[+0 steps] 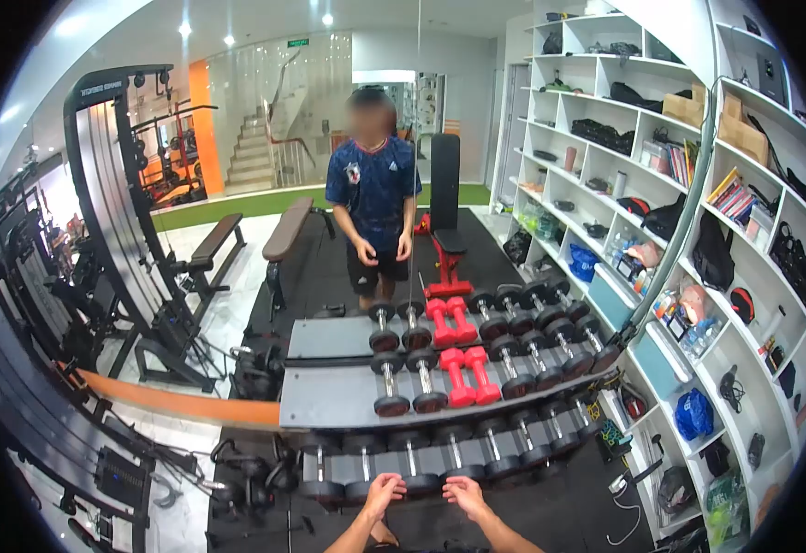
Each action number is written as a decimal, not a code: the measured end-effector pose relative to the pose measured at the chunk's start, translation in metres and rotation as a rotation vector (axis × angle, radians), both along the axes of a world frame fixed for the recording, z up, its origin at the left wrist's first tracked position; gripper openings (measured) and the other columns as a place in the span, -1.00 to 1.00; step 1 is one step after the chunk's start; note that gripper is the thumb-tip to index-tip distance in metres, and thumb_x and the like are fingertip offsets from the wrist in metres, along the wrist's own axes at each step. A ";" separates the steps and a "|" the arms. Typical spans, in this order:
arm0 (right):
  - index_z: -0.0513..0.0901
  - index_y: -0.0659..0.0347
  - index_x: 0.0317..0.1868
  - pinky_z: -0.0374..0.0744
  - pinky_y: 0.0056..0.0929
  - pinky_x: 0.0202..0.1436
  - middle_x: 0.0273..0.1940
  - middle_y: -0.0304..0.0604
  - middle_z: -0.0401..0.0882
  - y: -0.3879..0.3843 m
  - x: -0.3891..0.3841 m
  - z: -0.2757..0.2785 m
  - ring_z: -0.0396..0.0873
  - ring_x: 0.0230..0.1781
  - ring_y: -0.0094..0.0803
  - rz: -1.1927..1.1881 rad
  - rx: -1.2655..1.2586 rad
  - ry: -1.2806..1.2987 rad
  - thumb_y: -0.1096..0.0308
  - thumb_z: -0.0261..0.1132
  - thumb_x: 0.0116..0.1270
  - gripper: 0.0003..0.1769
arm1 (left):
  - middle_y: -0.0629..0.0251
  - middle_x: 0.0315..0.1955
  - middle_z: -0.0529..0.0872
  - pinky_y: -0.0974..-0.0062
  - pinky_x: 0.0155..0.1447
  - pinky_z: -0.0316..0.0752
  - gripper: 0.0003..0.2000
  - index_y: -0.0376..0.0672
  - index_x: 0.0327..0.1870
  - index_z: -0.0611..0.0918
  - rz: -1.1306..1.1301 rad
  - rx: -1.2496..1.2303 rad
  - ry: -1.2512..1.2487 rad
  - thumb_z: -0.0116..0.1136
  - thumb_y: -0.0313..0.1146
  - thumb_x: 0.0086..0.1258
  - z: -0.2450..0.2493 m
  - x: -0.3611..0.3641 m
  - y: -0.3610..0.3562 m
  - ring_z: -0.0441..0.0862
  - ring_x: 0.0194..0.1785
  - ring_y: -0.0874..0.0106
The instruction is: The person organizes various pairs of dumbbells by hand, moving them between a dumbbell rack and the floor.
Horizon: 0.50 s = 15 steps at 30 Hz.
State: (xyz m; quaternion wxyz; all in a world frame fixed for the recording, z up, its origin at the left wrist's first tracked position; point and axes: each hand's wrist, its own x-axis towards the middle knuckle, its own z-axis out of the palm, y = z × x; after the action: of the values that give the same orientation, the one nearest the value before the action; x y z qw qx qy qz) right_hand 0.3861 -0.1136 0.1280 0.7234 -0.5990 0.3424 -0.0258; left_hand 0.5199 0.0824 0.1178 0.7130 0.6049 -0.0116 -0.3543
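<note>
My left hand is held out low in front of the dumbbell rack, palm turned inward, fingers loosely bent and apart. Opposite it, with a small gap between them, my right hand has the same relaxed, half-curled shape. Neither holds anything. Just beyond both hands lies the rack's lower row of black-headed dumbbells with metal handles; whether I touch it cannot be made out. On the upper shelf sit red dumbbells between black and chrome dumbbells.
A mirror behind the rack reflects a person in a dark blue shirt, a red-framed bench and the dumbbells. Kettlebells stand on the floor at left, near a cable machine. White shelving with bags and books lines the right.
</note>
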 end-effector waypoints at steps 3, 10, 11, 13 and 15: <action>0.49 0.30 0.07 0.62 -0.46 -0.21 -0.11 -0.01 0.65 0.002 0.036 -0.005 0.66 -0.22 -0.36 0.004 -0.005 0.006 0.44 0.15 0.38 -0.72 | 0.17 -0.19 0.66 0.49 -0.18 0.57 -0.76 -0.23 -0.01 0.49 -0.063 0.019 0.027 0.02 -0.29 0.44 0.002 0.034 -0.009 0.66 -0.20 0.39; 0.50 0.31 0.06 0.63 -0.43 -0.17 -0.11 -0.01 0.65 -0.005 0.122 0.009 0.66 -0.19 -0.33 -0.056 -0.024 -0.058 0.45 0.19 0.34 -0.71 | 0.20 -0.24 0.66 0.47 -0.23 0.55 -0.70 -0.24 0.01 0.47 0.050 0.101 -0.045 0.11 -0.26 0.38 0.018 0.117 -0.032 0.66 -0.25 0.38; 0.50 0.31 0.05 0.62 -0.43 -0.17 -0.12 -0.03 0.65 -0.009 0.134 0.015 0.65 -0.19 -0.34 -0.059 -0.033 -0.080 0.45 0.20 0.33 -0.71 | 0.19 -0.24 0.67 0.46 -0.23 0.55 -0.67 -0.25 0.02 0.47 0.074 0.186 -0.161 0.15 -0.24 0.35 0.008 0.133 -0.039 0.66 -0.26 0.38; 0.53 0.30 0.03 0.61 -0.44 -0.16 -0.13 -0.06 0.66 -0.021 0.157 0.022 0.65 -0.19 -0.37 -0.071 -0.082 -0.129 0.44 0.22 0.32 -0.72 | 0.16 -0.26 0.67 0.44 -0.22 0.56 -0.59 -0.27 0.03 0.46 0.127 0.356 -0.392 0.21 -0.19 0.31 -0.007 0.161 -0.052 0.65 -0.27 0.36; 0.56 0.29 -0.01 0.60 -0.45 -0.15 -0.14 -0.09 0.67 -0.039 0.179 0.015 0.65 -0.20 -0.40 -0.085 -0.157 -0.174 0.43 0.25 0.30 -0.73 | 0.05 -0.14 0.63 0.32 -0.01 0.48 -0.47 -0.33 0.05 0.46 0.149 0.445 -0.549 0.30 -0.13 0.18 0.024 0.181 -0.066 0.59 -0.08 0.23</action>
State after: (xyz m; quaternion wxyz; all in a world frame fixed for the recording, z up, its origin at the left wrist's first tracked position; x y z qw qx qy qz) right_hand 0.5656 -0.1525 0.1432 0.6995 -0.6343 0.3003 -0.1350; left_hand 0.7008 0.0164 0.1422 0.5579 0.8172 -0.0812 -0.1195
